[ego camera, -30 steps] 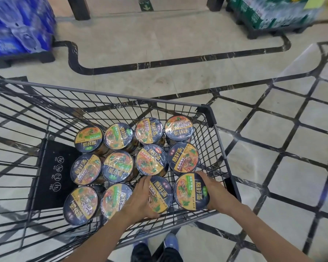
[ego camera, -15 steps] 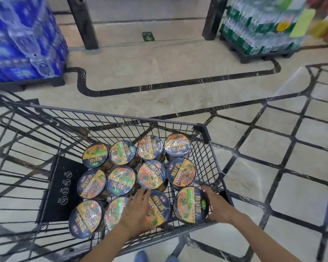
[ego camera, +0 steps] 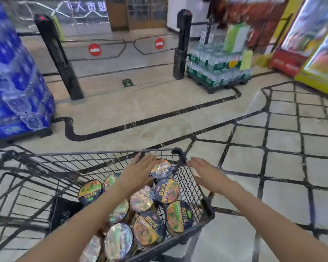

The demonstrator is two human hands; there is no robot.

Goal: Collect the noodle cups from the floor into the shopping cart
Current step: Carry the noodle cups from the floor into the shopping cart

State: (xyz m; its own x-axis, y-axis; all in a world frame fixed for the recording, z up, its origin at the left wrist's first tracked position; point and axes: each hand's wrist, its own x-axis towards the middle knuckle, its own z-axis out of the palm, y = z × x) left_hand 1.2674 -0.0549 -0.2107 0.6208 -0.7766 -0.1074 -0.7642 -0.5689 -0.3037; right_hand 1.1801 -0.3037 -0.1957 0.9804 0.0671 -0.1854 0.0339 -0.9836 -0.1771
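Several noodle cups (ego camera: 167,190) with dark lids and orange-green pictures stand packed together in the black wire shopping cart (ego camera: 95,155), in its right half. My left hand (ego camera: 138,172) hovers flat above the cups with its fingers straight, holding nothing. My right hand (ego camera: 206,173) is stretched out with straight fingers just outside the cart's right wall, near its front corner, also holding nothing. No noodle cup shows on the floor in this view.
A stack of blue water packs (ego camera: 13,82) stands on a pallet at the left. Green bottle packs (ego camera: 216,69) sit on a pallet at the back right, beside two black gate posts (ego camera: 59,59) with no-entry signs. Bright vending cabinets (ego camera: 314,46) line the far right.
Both hands have let go of the front cups and risen, now straight-fingered above and beside the cart. The camera has tilted up, showing the gate and shelves.
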